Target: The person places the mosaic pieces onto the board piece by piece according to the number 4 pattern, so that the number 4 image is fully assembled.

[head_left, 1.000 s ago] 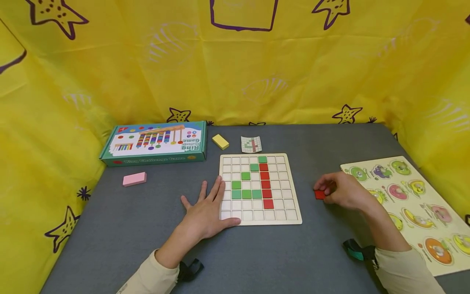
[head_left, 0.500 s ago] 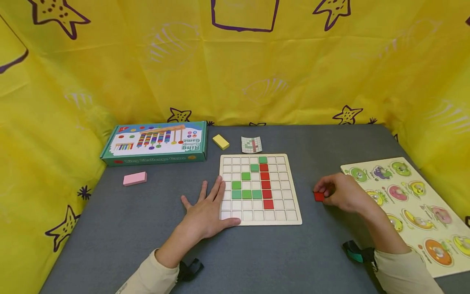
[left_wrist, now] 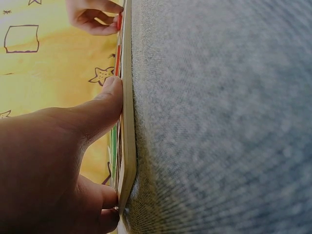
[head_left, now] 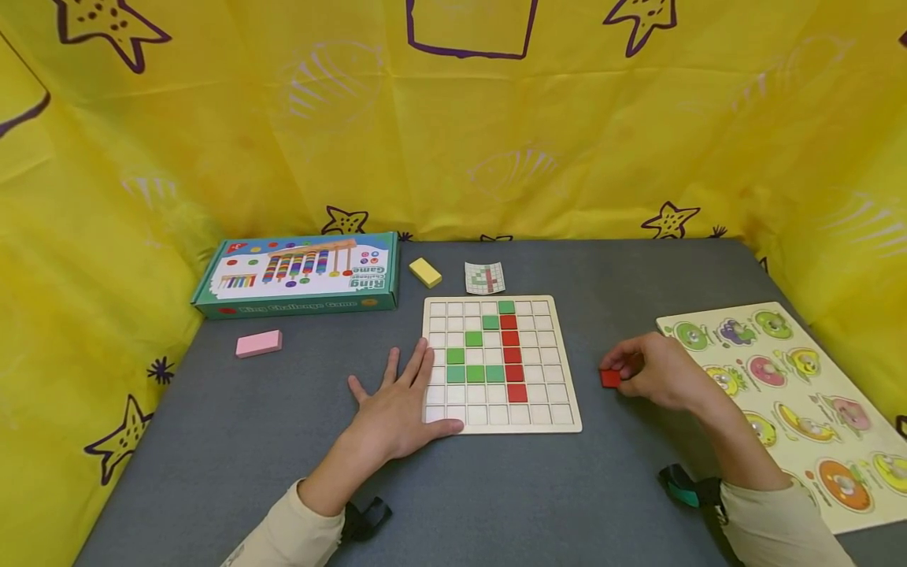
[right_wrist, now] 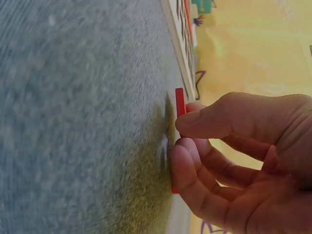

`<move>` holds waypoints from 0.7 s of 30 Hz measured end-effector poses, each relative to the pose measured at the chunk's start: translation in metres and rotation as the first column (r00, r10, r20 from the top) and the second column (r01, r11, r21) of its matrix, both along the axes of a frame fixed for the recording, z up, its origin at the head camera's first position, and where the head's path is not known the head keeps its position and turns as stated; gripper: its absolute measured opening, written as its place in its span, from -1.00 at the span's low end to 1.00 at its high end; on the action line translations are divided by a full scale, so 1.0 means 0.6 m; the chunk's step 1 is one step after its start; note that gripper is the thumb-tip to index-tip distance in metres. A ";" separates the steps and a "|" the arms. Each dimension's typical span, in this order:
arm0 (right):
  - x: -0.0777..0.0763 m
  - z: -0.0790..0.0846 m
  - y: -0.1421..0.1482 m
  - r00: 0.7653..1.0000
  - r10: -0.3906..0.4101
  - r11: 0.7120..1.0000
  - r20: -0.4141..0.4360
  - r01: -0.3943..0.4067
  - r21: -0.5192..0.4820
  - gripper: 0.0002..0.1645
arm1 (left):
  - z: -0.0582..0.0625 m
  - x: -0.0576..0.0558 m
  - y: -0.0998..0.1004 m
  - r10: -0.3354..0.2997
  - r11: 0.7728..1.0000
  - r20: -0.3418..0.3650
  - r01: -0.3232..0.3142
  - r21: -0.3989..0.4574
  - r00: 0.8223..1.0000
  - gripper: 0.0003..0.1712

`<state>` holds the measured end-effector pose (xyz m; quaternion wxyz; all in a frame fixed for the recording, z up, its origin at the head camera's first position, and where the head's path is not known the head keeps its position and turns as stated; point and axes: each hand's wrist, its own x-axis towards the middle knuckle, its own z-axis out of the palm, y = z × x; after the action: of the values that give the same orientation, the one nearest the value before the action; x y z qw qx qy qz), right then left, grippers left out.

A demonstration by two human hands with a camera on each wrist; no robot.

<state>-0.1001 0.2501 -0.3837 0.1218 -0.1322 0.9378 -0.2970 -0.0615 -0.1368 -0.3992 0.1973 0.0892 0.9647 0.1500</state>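
Note:
A pale wooden grid board lies on the grey table, with a diagonal and a row of green tiles and a column of red tiles in its cells. My left hand rests spread at its lower left corner, thumb along the near edge. To the right of the board, my right hand pinches a red square tile between thumb and fingers. In the right wrist view this tile is close over the table, and another bit of red shows below the fingertips.
Behind the board lie a small pattern card and a yellow block. A Ring Challenge Game box and a pink block are at the left. A fruit picture board lies under the right forearm. Yellow cloth surrounds the table.
My right hand has shifted slightly left with the red tile, a little nearer the grid board. The left hand stays in place.

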 end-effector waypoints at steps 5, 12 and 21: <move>0.002 0.003 -0.006 1.000 0.005 1.000 0.000 -0.005 -0.021 -0.64 | -0.003 0.000 0.001 0.002 1.000 -0.001 -0.002 0.002 1.000 0.34; 0.008 0.006 -0.026 0.999 0.011 1.000 -0.035 -0.012 -0.027 -0.63 | 0.000 0.000 0.000 0.002 1.000 0.001 -0.002 0.002 1.000 0.34; 0.014 0.013 -0.064 0.999 0.040 0.997 0.012 -0.040 -0.059 -0.68 | 0.001 0.000 0.000 -0.002 1.000 0.002 0.002 -0.002 1.000 0.34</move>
<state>-0.0915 0.2119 -0.3759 0.1300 -0.1525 0.9250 -0.3228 -0.0618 -0.1366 -0.3988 0.1985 0.0896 0.9645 0.1491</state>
